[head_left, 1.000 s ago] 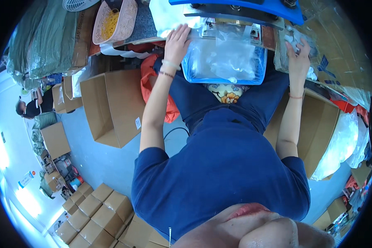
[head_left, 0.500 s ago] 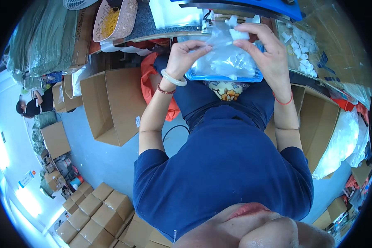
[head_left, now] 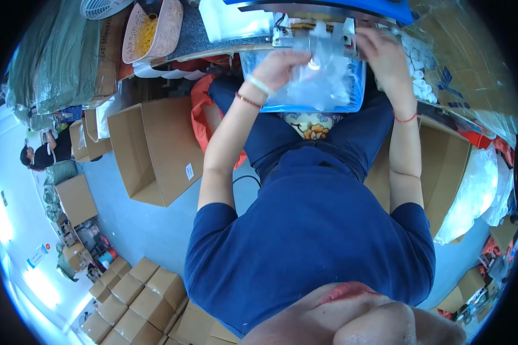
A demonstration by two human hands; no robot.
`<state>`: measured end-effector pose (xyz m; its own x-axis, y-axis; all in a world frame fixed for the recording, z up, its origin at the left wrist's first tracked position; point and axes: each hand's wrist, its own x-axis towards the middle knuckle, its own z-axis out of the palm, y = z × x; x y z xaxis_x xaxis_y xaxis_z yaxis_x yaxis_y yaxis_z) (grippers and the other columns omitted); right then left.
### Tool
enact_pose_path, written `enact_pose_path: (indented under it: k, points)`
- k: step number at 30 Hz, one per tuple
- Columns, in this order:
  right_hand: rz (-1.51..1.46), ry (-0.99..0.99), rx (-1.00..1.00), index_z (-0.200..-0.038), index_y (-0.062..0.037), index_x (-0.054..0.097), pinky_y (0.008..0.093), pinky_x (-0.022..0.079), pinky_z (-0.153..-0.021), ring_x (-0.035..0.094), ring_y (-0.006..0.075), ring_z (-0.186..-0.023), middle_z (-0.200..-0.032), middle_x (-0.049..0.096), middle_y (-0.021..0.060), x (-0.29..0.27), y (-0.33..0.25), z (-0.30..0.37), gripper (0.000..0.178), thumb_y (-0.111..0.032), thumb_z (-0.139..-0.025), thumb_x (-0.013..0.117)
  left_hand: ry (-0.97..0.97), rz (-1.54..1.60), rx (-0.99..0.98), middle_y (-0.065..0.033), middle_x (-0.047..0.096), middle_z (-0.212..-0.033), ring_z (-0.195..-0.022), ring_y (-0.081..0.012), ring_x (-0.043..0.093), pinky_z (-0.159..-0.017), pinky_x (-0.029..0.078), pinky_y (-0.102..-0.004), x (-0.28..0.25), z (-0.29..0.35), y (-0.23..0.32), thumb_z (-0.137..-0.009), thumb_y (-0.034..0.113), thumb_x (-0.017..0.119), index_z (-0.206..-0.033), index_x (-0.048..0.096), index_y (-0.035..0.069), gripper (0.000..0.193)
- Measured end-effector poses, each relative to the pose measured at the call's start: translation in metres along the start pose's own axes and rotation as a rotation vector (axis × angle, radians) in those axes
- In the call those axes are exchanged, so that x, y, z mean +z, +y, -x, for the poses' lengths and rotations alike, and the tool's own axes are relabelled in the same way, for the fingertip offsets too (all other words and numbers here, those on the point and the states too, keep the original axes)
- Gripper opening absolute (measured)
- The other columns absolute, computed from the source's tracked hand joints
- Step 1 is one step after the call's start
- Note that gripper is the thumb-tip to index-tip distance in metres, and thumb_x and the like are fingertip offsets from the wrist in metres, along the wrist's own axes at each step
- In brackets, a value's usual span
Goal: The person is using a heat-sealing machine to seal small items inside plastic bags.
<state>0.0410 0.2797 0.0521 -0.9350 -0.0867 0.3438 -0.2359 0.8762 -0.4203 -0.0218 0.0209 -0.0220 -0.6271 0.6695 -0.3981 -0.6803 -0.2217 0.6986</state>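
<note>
A person's left hand [head_left: 283, 64] pinches a bag [head_left: 321, 46] at its near edge, thumb and fingers drawn close together, above a workbench's front edge. The bag, at 2 o'clock from that hand, is clear, limp and smeared by blur, with a whitish patch near its lower end; its contents cannot be told. At 3 o'clock, past the bag, the right hand [head_left: 381, 50] is blurred too, its fingers half curled and loosely spread; nothing shows in its grasp, and whether a fingertip touches anything is hard to tell. Beneath the bag, at 4 o'clock from the left hand, a blue bin [head_left: 272, 107] holds a heap of more clear plastic. At 1 o'clock a blue machine [head_left: 402, 12] overhangs the bench [head_left: 194, 35], hiding part of the surface behind it, while the right hand partly covers small white pieces [head_left: 418, 76] spread at its 4 o'clock. Pale sheets [head_left: 236, 22] lie between 10 and 11 o'clock from the left hand; farther out, toward 10, a pale basket [head_left: 171, 27] holds yellow bands [head_left: 145, 38]. Red cloth [head_left: 200, 118] hangs at 8 o'clock, beside an open carton [head_left: 172, 152]; another carton [head_left: 434, 169] gapes at the right hand's 5 o'clock. Stacked boxes [head_left: 138, 313] fill the left hand's 7 o'clock, and between 8 and 9, far off, sits a co-worker [head_left: 42, 156].
</note>
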Motion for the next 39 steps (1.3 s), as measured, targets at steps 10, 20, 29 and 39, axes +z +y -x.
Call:
enact_pose_path:
  k: [10, 20, 29, 39]
  points:
    - [0.511, 0.140, 0.110, -0.118, -0.0092, 0.064, 0.0421, 0.047, -0.088, 0.058, 0.0328, -0.101, -0.112, 0.064, 0.0137, 0.040, 0.090, 0.022, 0.029, -0.009, -0.091, 0.057, 0.438, -0.620, 0.454, -0.0081, 0.070, -0.102, -0.089, -0.0154, 0.068, -0.075, 0.058, -0.0304, -0.030, -0.007, 0.020, -0.088, 0.019, 0.074, -0.108, 0.069, -0.004, 0.031]
    - [0.185, 0.307, 0.138, -0.122, -0.0125, 0.063, 0.0362, 0.050, -0.086, 0.063, 0.0300, -0.098, -0.115, 0.064, 0.0119, -0.009, 0.019, 0.039, 0.026, -0.013, -0.098, 0.054, 0.751, -1.623, 0.916, -0.0094, 0.073, -0.098, -0.098, -0.0229, 0.069, -0.087, 0.050, -0.0339, -0.100, 0.036, 0.021, -0.085, 0.014, 0.069, -0.098, 0.075, 0.007, 0.016]
    - [-0.773, 0.110, 0.174, -0.107, -0.0025, 0.070, 0.0267, 0.050, -0.085, 0.065, 0.0160, -0.094, -0.107, 0.069, 0.0092, 0.016, -0.075, 0.021, 0.024, -0.006, -0.083, 0.074, 0.445, -0.758, 0.486, -0.0037, 0.072, -0.082, -0.076, -0.0051, 0.061, -0.069, 0.049, -0.0192, 0.001, 0.071, 0.018, -0.082, 0.013, 0.078, -0.098, 0.074, -0.002, 0.022]
    - [-0.460, -0.321, -0.053, -0.113, -0.0040, 0.064, 0.0316, 0.050, -0.080, 0.065, 0.0274, -0.093, -0.106, 0.068, 0.0116, 0.000, -0.051, -0.009, 0.029, -0.023, -0.091, 0.065, -0.114, -0.563, 0.018, -0.0117, 0.073, -0.096, -0.090, -0.0187, 0.070, -0.080, 0.056, -0.0283, 0.006, 0.056, 0.016, -0.092, 0.015, 0.068, -0.108, 0.071, -0.003, 0.024]
